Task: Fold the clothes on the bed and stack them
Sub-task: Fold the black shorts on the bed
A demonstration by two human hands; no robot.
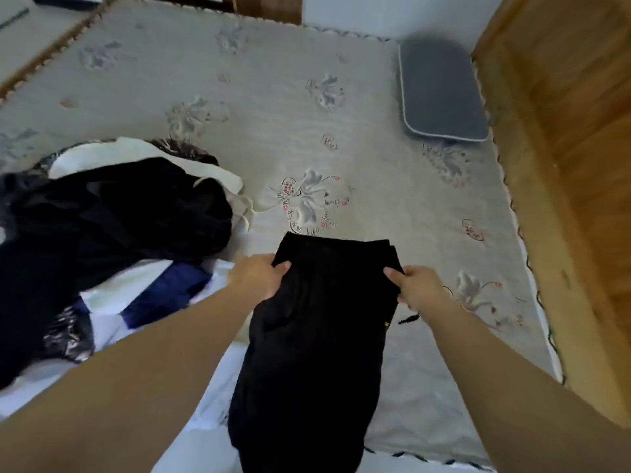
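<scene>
Fingers of the left hand are curled round one upper corner of a black soft fabric garment, thumb pinching on top; the right hand pinches the opposite corner the same way, so both hands hold the garment up by its top edge. It hangs between the arms over the near edge of the bed, its lower part dropping toward the bottom of the view.

At the left edge of the bed lies a loose heap of unfolded clothes, black, white and dark blue, just beside the left forearm. A grey rectangular pillow with pale piping lies near the far right corner, against the wooden bed frame.

The step looks like straightening the garment before folding. To do it well, keep the top edge taut and level, lay it flat on the bare middle of the bed, apart from the heap, and smooth creases first
</scene>
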